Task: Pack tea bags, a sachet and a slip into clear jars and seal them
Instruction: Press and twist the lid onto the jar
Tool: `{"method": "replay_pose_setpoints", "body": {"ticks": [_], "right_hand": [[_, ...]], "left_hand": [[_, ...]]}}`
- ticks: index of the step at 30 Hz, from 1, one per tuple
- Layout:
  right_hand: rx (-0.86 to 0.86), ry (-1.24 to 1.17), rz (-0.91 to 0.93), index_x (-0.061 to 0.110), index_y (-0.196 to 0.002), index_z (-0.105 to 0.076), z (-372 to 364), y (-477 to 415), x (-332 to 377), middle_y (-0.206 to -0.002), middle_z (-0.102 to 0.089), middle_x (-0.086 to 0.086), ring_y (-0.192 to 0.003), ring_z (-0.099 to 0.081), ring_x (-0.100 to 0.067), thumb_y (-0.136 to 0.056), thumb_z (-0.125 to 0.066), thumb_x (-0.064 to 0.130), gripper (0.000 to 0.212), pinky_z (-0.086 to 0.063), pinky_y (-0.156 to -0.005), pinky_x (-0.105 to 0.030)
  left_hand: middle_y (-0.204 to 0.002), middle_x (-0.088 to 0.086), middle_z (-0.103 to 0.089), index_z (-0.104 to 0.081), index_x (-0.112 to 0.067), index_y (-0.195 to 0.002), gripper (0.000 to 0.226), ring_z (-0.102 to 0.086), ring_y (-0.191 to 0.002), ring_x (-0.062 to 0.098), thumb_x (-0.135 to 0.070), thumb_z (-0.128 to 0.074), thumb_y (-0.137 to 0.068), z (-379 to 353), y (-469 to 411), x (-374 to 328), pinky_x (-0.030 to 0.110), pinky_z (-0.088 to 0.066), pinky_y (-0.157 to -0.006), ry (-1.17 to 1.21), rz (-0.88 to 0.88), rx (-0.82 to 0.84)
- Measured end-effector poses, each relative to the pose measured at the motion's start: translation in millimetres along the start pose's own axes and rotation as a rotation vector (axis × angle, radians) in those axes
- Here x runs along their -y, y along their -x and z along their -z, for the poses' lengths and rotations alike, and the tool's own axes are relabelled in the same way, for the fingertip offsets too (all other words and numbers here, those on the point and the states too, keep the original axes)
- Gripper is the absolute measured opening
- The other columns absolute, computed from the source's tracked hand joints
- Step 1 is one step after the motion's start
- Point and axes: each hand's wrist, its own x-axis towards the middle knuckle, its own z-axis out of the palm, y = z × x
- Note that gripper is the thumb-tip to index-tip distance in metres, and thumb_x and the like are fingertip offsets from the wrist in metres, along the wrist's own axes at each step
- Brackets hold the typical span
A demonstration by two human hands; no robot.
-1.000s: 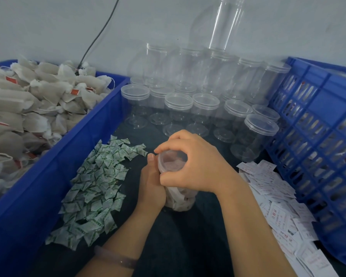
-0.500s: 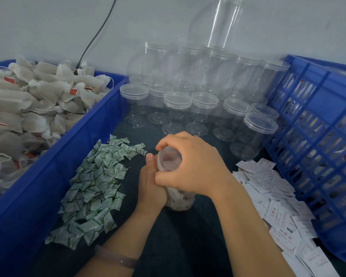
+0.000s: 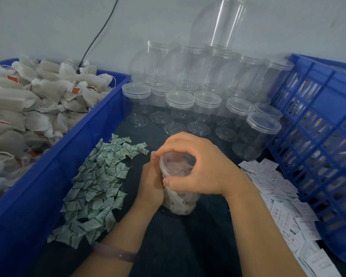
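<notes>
Dark tabletop [image 3: 188,246], perhaps cloth-covered, bears green-printed sachets [image 3: 96,186] left; white slips [image 3: 278,198] right; lidded clear jars [image 3: 188,108] behind.

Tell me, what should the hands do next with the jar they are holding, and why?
Probably the right hand should twist the round clear plastic lid tight. It curls round the lid atop the clear plastic jar, the left hand grips the jar's side, and white paper tea bags already fill it, so sealing looks due.
</notes>
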Motion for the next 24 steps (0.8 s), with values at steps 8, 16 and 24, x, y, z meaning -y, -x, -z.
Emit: {"method": "replay_pose_setpoints", "body": {"ticks": [8,16,24], "right_hand": [[-0.167,0.062,-0.039,0.043,-0.112,-0.065,0.9,-1.4,9.7,-0.117,-0.054,0.022,-0.112,-0.05,-0.002,-0.061,-0.066,0.05,0.052,-0.043,-0.098,-0.039],[-0.024,0.127,-0.109,0.046,-0.108,-0.062,-4.9,-2.3,6.3,-0.115,-0.053,0.023,-0.11,-0.048,-0.001,-0.064,-0.073,0.044,0.045,-0.043,-0.094,-0.035],[-0.087,0.181,-0.142,0.047,-0.105,-0.058,-14.4,-1.6,4.3,-0.111,-0.053,0.022,-0.104,-0.048,-0.002,-0.056,-0.059,0.055,0.049,-0.039,-0.079,-0.023]], "left_hand": [[-0.086,-0.004,-0.075,-0.076,-0.038,-0.088,0.051,-0.071,-0.086,0.012,-0.055,-0.028,-0.094,-0.1,-1.6,3.8,0.031,-0.055,-0.074,0.038,0.055,-0.036],[-0.088,-0.009,-0.075,-0.074,-0.042,-0.09,0.055,-0.071,-0.089,0.01,-0.059,-0.022,-0.093,-1.6,0.4,0.8,0.027,-0.055,-0.075,-0.017,-0.001,-0.04],[-0.078,-0.008,-0.074,-0.075,-0.041,-0.079,0.055,-0.071,-0.079,0.008,-0.059,-0.024,-0.091,-7.1,3.8,-0.7,0.028,-0.054,-0.071,0.011,0.044,-0.116]]}}
